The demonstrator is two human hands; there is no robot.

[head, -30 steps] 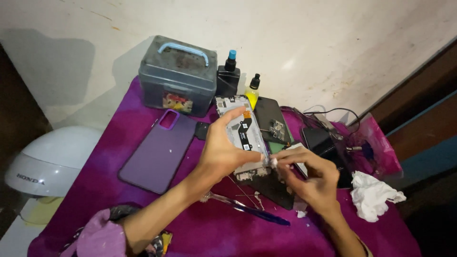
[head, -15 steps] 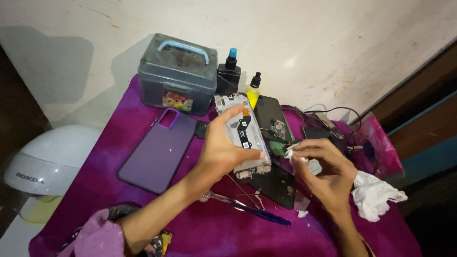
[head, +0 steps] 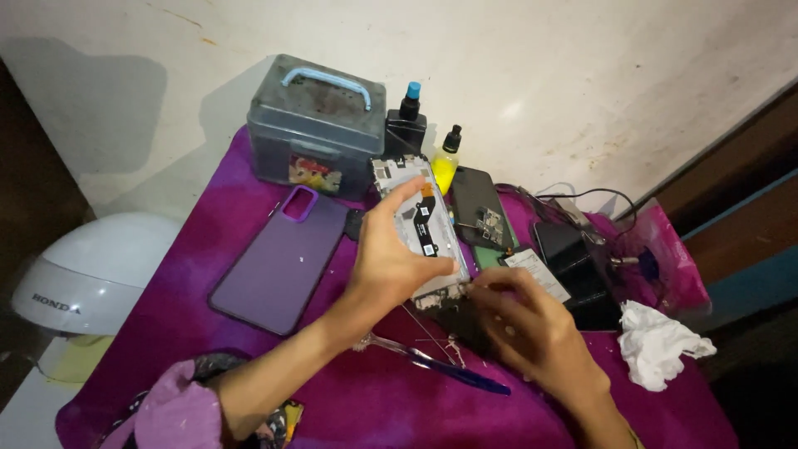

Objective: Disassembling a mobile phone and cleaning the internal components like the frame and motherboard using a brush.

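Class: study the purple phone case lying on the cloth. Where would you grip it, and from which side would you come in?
Pinch the purple phone case across its long side edges near the middle, coming from above. It lies flat on the purple cloth, both long edges apparently free. The left hand, holding the opened phone, sits just beside it.

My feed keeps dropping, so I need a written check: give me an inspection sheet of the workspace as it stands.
Surface: purple-magenta cloth covers the table.
Job's things: opened phone, back off, innards showing; a dark phone part lies under its near end.
Clutter: purple phone case, grey box with blue handle, dark bottle, yellow bottle, second dark phone, blue-handled tool, crumpled white tissue, pink bag.
Grippers: left hand grips the opened phone; right hand has fingertips at its near end.
Cables: black cable near the wall.
Surroundings: white helmet, pale wall.
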